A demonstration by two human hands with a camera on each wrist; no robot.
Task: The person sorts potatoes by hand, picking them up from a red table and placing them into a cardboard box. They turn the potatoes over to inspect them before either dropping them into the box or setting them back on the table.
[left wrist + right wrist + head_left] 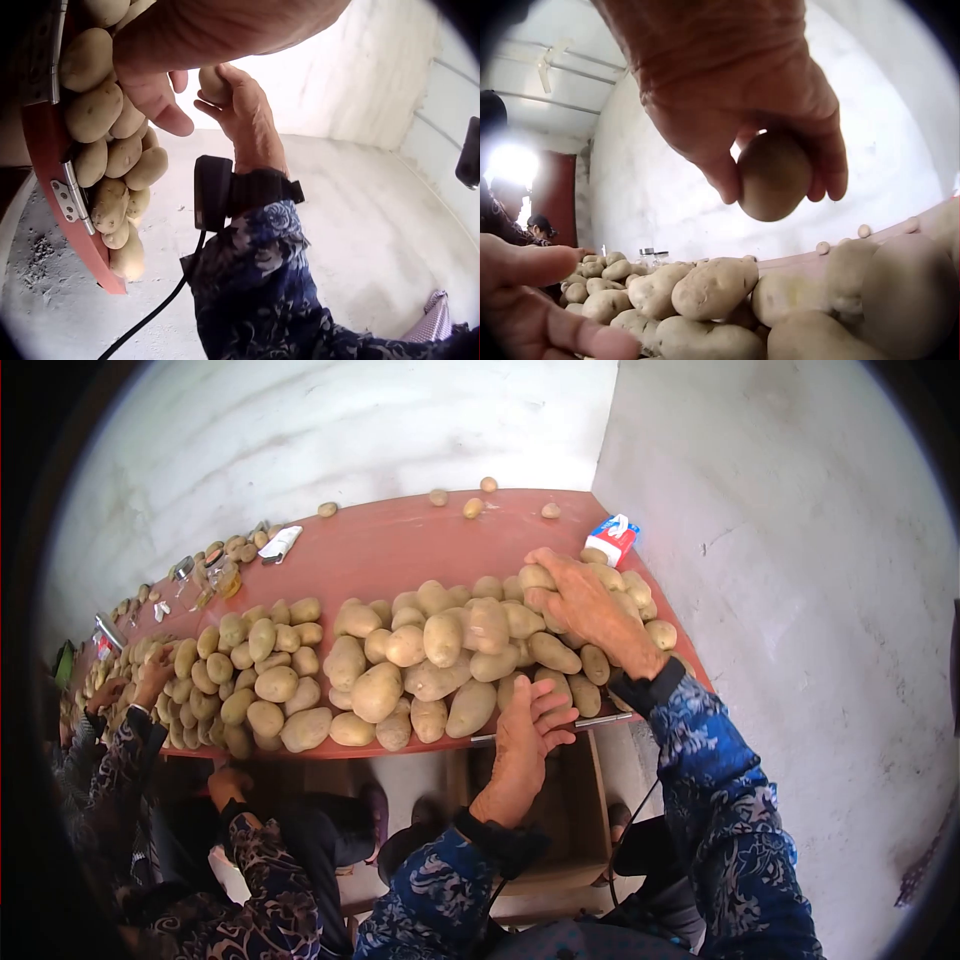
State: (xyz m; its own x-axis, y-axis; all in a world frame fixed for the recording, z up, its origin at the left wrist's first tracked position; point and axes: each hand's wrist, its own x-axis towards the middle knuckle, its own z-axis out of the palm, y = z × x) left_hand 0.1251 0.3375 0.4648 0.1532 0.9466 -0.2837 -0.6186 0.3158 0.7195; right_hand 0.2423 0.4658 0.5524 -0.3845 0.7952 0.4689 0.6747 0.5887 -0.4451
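Well, in the head view my right hand point(590, 608) grips a potato point(537, 577) above the far right part of the potato heap point(440, 638), its thumb and fingers around it and partly covering it. My left hand point(522, 745) is released, fingers spread, at the near edge of the red table point(400, 550). Behind the heap's right end sits a tissue pack point(613, 540). At far left, other people's hands among the potatoes are small and dim.

From the left wrist, my left hand is cut off by the top edge; beyond it my right hand holds the potato, partly hidden by my fingers.

From the right wrist, the gripped potato is dark against the bright wall point(682, 180). My left hand is cropped at the lower left, and the nearest potatoes at lower right are blurred.
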